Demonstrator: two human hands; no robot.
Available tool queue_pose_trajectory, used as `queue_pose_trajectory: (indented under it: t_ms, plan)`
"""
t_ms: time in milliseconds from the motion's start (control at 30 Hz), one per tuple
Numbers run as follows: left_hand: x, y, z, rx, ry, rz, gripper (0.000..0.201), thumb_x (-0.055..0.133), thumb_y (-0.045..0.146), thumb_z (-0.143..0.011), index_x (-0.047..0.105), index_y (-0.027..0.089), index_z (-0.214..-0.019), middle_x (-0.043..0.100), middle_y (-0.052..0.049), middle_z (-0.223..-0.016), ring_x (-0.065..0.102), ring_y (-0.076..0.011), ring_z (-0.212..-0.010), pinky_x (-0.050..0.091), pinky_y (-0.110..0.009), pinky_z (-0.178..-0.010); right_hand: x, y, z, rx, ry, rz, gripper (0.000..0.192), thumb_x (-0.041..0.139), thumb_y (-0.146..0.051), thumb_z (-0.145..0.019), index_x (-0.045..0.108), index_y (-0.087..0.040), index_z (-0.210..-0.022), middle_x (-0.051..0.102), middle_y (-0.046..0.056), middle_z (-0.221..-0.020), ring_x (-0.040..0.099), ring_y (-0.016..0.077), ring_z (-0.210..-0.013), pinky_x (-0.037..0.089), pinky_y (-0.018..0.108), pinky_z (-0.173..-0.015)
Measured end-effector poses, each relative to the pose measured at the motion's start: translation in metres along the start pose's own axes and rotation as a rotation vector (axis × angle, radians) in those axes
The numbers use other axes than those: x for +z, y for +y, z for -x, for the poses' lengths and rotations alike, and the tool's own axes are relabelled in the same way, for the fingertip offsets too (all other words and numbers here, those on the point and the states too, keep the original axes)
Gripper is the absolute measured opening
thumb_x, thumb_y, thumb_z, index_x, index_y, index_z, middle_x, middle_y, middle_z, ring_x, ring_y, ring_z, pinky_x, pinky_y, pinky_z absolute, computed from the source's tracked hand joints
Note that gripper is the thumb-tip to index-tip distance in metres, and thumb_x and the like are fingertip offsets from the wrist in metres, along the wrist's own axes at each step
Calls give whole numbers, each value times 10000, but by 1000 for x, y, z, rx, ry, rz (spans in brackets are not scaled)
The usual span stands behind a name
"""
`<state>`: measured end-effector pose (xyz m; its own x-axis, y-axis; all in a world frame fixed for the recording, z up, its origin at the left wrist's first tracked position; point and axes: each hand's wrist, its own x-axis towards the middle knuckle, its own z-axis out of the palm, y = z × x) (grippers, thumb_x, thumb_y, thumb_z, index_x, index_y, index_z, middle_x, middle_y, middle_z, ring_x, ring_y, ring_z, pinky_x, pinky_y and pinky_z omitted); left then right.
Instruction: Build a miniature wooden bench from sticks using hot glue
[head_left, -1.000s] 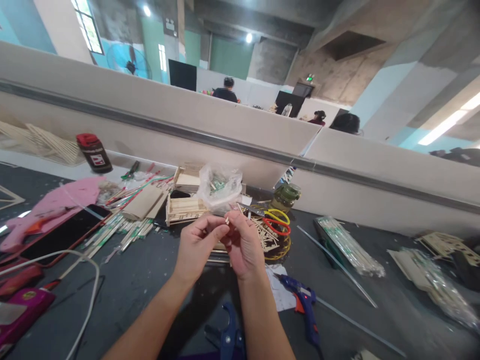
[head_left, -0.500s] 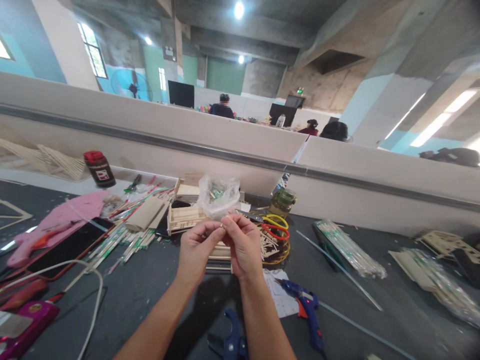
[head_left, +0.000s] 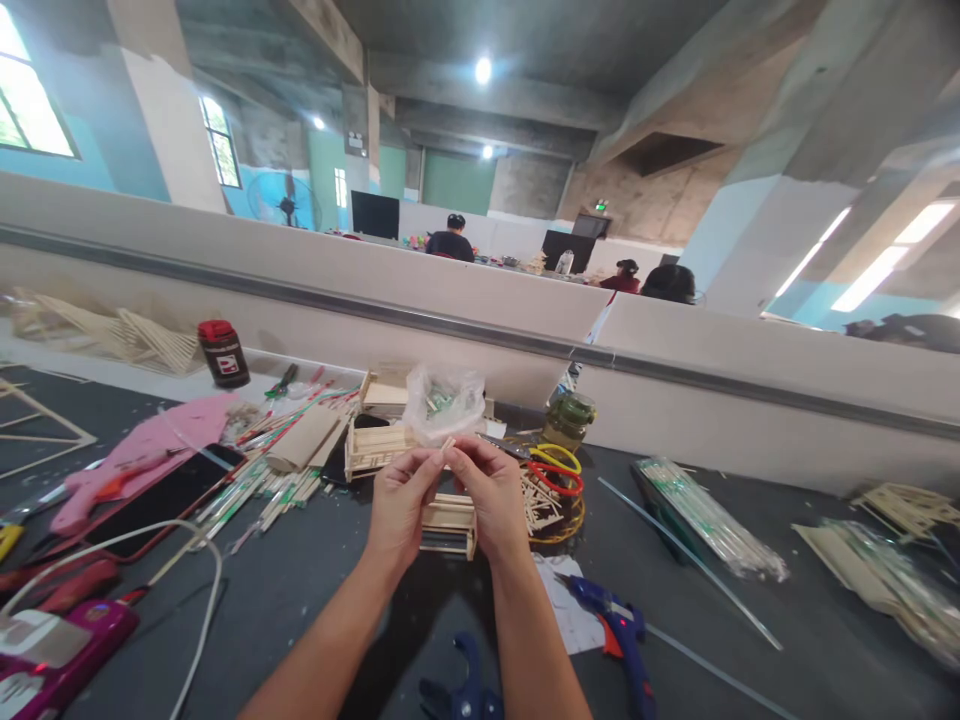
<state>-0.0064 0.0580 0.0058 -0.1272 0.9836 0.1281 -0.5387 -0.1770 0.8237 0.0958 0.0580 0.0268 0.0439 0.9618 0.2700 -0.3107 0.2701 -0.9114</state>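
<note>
My left hand (head_left: 405, 500) and my right hand (head_left: 489, 490) meet fingertip to fingertip over the middle of the table. Between their thumbs and forefingers they pinch a small pale wooden stick (head_left: 448, 444), of which only the tip shows. Below and behind the fingers stands a little stick-built wooden frame (head_left: 450, 512), partly covered by my hands. Another wooden tray-like structure (head_left: 373, 445) lies just beyond the left hand. Farther back is a clear plastic bag (head_left: 446, 400) with green bits inside. Scissors with yellow and red handles (head_left: 556, 468) rest right of my right hand.
A blue glue gun (head_left: 619, 625) lies on paper at the right, with a blue clamp-like tool (head_left: 466, 690) between my forearms. Packs of sticks (head_left: 712, 515), loose sticks (head_left: 262, 490), a phone (head_left: 169, 500), a cable (head_left: 214, 610) and a dark bottle (head_left: 223, 355) surround the work area.
The view has tilted up slightly, so the scene sits lower. Both hands keep their pinch, and more of the stick's tip and the wooden frame below now shows.
</note>
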Motion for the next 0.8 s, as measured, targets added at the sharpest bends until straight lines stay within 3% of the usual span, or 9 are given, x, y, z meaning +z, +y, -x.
queue_pose_trajectory:
  t_ms: [167,267,333,433,533,700,800]
  plan:
    - [3,-13,1,-17,3,0,210,809,303,-690,718,117,-728,487,49,-518,299,-19,-448,220,-147,-417,-2,11,-4,13,64,-38,164,772,-329,-706,739,-176,-753,625,-15,-666,442,77,-564,347,207,-517]
    - [5,-16,1,-248,42,232,149,758,227,-747,711,98,-804,584,15,-590,428,-27,-450,303,-127,-402,-9,12,-10,91,110,-161,196,812,-320,-636,715,-162,-698,581,-21,-634,420,70,-548,335,198,-487]
    - [5,-14,-1,-454,63,474,204,614,250,-868,697,64,-885,674,-72,-726,602,-93,-577,479,-171,-514,-20,8,-14,137,135,-287,230,832,-325,-594,710,-159,-695,509,-42,-582,365,60,-520,307,190,-456]
    - [4,-7,-3,-551,47,750,435,376,331,-973,635,3,-1094,691,-228,-1035,688,-257,-972,579,-360,-804,-39,-5,-16,104,156,-348,245,825,-350,-607,717,-168,-731,427,-63,-544,337,64,-515,299,190,-447]
    - [3,-3,-2,-520,17,844,548,314,384,-982,507,-16,-1303,600,-292,-1248,584,-337,-1197,552,-448,-898,-52,-18,-9,71,86,-161,204,801,-352,-667,730,-180,-750,495,-43,-567,378,71,-520,332,208,-480]
    - [6,0,3,-529,-34,835,546,295,350,-989,411,26,-1413,565,-281,-1315,551,-320,-1243,578,-417,-830,-47,-25,3,3,-275,323,113,752,-319,-739,766,-209,-765,678,11,-732,557,138,-688,443,281,-686]
    - [7,9,1,-569,67,818,475,281,235,-987,435,36,-1391,630,-253,-1223,616,-297,-1162,597,-389,-766,-43,-24,3,-129,-247,512,106,715,-320,-768,763,-227,-755,697,14,-753,595,170,-736,454,308,-720]
